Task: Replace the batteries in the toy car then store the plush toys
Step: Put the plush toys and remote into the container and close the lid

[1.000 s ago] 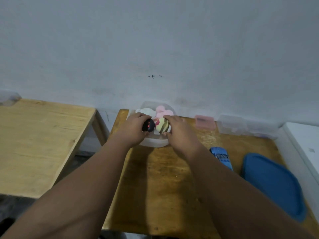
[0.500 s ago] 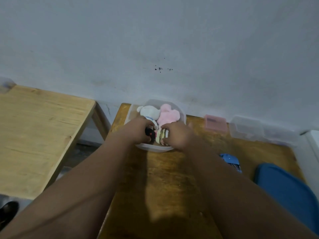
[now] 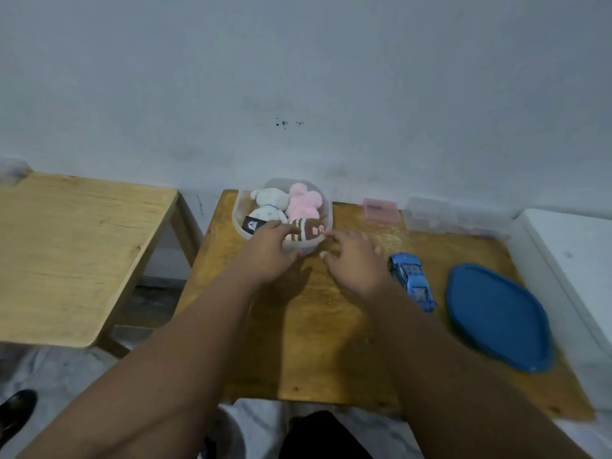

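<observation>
A clear plastic tub [image 3: 239, 207] stands at the far left of the brown table [image 3: 331, 326]. Inside lie a white plush [image 3: 270, 202], a pink plush [image 3: 303, 203] and a brown striped plush [image 3: 306, 230]. My left hand [image 3: 268, 250] rests against the tub's near rim, fingertips touching the striped plush. My right hand [image 3: 352, 260] hovers just right of the tub with fingers apart, holding nothing. A blue toy car [image 3: 412, 279] sits on the table to the right of my right hand.
A blue oval lid [image 3: 496, 316] lies at the table's right. A pink box [image 3: 380, 209] and a clear box [image 3: 443, 217] stand by the wall. A light wooden table [image 3: 76, 253] is to the left, a white surface [image 3: 569, 260] to the right.
Both hands have let go of the striped plush, which now lies in the tub. They have drawn back toward me, the right one shifting rightward.
</observation>
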